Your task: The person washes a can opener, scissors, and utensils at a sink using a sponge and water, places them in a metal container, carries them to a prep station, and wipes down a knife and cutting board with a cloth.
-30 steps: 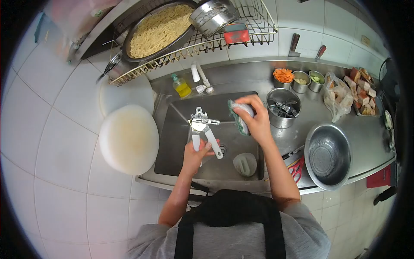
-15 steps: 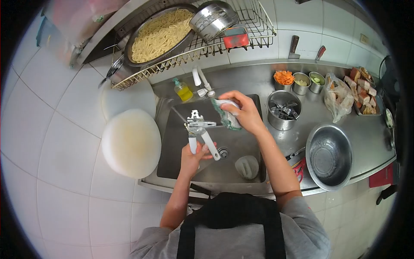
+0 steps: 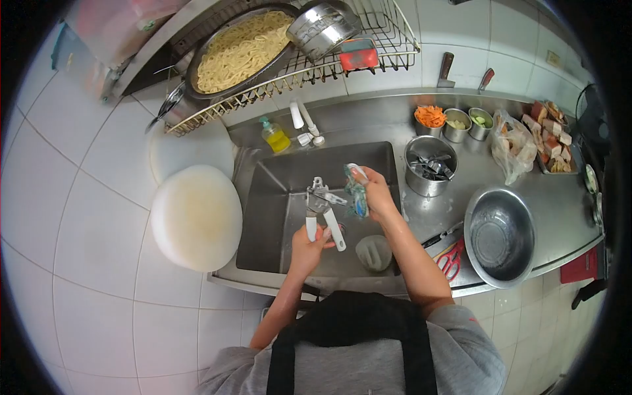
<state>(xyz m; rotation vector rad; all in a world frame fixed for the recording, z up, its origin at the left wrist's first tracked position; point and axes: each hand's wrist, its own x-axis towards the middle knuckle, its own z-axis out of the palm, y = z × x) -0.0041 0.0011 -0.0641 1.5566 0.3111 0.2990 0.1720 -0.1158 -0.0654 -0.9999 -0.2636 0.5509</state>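
Observation:
Over the sink (image 3: 266, 204), my left hand (image 3: 307, 253) is closed around the white handles of a can opener (image 3: 334, 230), its metal head pointing away from me. My right hand (image 3: 376, 194) grips a crumpled green-and-white scrubbing cloth (image 3: 356, 196) just right of the can opener's head; a small gap shows between them. A pale translucent lid-like piece (image 3: 374, 253) lies on the sink floor, below my right forearm's side. The faucet (image 3: 307, 125) stands behind the basin, with a bottle of yellow dish soap (image 3: 276, 137) to its left.
Right of the sink are a metal pot (image 3: 431, 178) holding dark pieces, a steel bowl (image 3: 500, 237), red-handled scissors (image 3: 450, 261) and a bag (image 3: 513, 146). Round white boards (image 3: 196, 218) stand at left. Above hangs a wire rack (image 3: 388, 49) with a noodle tray (image 3: 243, 52).
Both hands have come lower and nearer to me, the left also shifting right with the can opener. The cloth has moved down from near the faucet and is turned differently.

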